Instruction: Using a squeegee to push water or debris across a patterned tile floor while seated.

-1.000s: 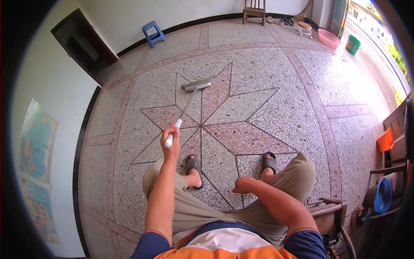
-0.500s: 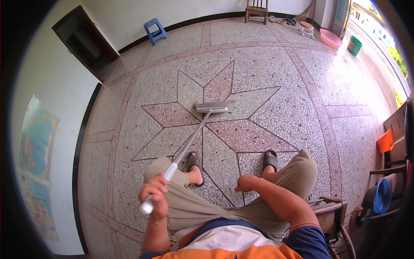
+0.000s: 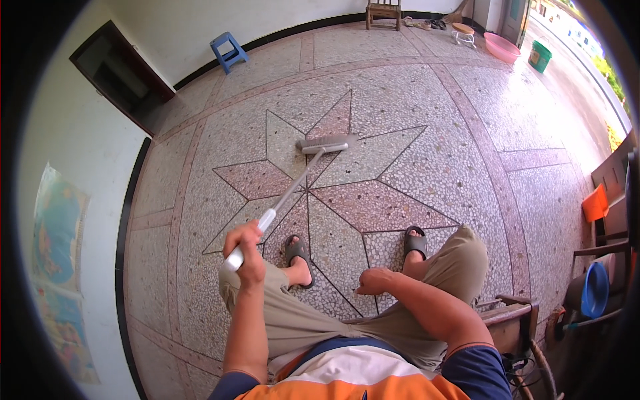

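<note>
My left hand (image 3: 244, 250) is wrapped round the white grip of a long-handled floor brush (image 3: 291, 190). Its thin grey pole slants up and away to a wide, pale head. Along the far side of the head runs a blurred grey-brown strip, lying on the star pattern of the floor (image 3: 337, 150). My right hand (image 3: 375, 281) hovers above my lap between my knees, fingers curled in. Whether something small is pinched there is hidden. My feet, in dark slippers (image 3: 415, 244), stand apart on the speckled floor.
A blue stool (image 3: 229, 52) and a wooden chair (image 3: 383, 13) stand by the far wall. Near the doorway are a pink basin (image 3: 501, 48) and a green bucket (image 3: 539, 56). On the right are an orange container (image 3: 595, 203), a blue basin (image 3: 595, 290) and wooden furniture (image 3: 510, 319).
My left hand has pushed forward, and the brush head has slid farther away across the star. My right hand stays nearly in place. The whole view has shifted slightly.
</note>
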`<act>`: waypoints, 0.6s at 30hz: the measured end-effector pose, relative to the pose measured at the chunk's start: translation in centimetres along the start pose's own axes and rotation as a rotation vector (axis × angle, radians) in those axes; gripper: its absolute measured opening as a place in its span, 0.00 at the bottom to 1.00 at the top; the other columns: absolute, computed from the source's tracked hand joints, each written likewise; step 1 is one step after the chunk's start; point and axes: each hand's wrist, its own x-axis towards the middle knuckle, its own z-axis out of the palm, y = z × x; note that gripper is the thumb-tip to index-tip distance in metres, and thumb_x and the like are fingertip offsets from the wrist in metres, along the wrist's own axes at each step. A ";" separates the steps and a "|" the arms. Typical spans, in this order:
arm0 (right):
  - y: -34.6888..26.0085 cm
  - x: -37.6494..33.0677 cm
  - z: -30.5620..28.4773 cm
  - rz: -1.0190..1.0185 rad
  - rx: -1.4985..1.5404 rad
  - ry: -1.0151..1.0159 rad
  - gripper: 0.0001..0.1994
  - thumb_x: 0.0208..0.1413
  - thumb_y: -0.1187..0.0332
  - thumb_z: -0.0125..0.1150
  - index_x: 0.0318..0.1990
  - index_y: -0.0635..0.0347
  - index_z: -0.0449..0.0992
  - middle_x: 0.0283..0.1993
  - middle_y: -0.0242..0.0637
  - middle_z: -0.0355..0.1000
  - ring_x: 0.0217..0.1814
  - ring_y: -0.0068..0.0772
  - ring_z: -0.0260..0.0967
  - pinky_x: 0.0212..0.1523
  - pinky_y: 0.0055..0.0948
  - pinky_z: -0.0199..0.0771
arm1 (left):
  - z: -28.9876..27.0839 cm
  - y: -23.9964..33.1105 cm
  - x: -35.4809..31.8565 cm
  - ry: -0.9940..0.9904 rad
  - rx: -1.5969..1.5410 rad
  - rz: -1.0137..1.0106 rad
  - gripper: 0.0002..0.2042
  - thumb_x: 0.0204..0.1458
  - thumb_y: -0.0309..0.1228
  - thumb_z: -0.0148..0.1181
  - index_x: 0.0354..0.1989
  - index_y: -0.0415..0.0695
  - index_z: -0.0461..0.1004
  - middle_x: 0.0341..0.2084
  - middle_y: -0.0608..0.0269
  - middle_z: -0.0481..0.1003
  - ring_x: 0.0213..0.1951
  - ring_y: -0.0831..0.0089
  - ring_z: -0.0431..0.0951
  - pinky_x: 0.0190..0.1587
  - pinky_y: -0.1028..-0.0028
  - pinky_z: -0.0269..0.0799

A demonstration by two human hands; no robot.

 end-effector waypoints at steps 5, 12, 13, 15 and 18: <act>0.8 0.2 0.4 0.007 0.007 0.043 0.22 0.51 0.46 0.56 0.35 0.56 0.82 0.39 0.46 0.77 0.44 0.50 0.74 0.46 0.45 0.72 | 2.4 -6.3 1.9 -0.100 0.184 -0.140 0.04 0.59 0.25 0.53 0.34 0.38 0.69 0.35 0.57 0.75 0.42 0.69 0.73 0.51 0.66 0.69; 0.3 -0.3 -0.2 -0.007 0.054 0.041 0.23 0.51 0.48 0.58 0.36 0.64 0.81 0.42 0.52 0.76 0.47 0.51 0.73 0.48 0.43 0.72 | 7.1 -12.8 5.4 -0.136 0.276 -0.217 0.10 0.59 0.33 0.58 0.33 0.38 0.72 0.42 0.51 0.76 0.49 0.66 0.74 0.51 0.68 0.68; 0.7 -0.1 -0.1 -0.005 0.054 0.049 0.23 0.51 0.48 0.58 0.36 0.64 0.81 0.41 0.52 0.76 0.47 0.51 0.74 0.47 0.43 0.73 | 7.6 -13.5 5.6 -0.139 0.271 -0.216 0.10 0.59 0.33 0.58 0.33 0.38 0.72 0.42 0.51 0.76 0.49 0.66 0.74 0.51 0.68 0.68; 1.0 0.6 0.1 0.025 0.056 0.023 0.22 0.50 0.48 0.58 0.36 0.60 0.82 0.40 0.49 0.77 0.46 0.50 0.74 0.47 0.44 0.73 | 8.3 -14.5 5.7 -0.145 0.285 -0.195 0.10 0.58 0.33 0.59 0.34 0.38 0.70 0.45 0.50 0.75 0.49 0.64 0.74 0.50 0.68 0.69; 1.0 1.1 0.6 0.037 0.054 0.036 0.21 0.50 0.47 0.58 0.35 0.56 0.82 0.39 0.47 0.77 0.44 0.50 0.74 0.46 0.44 0.73 | 8.0 -15.5 4.3 -0.151 0.251 -0.196 0.09 0.58 0.32 0.59 0.33 0.39 0.69 0.47 0.49 0.74 0.49 0.64 0.74 0.50 0.68 0.69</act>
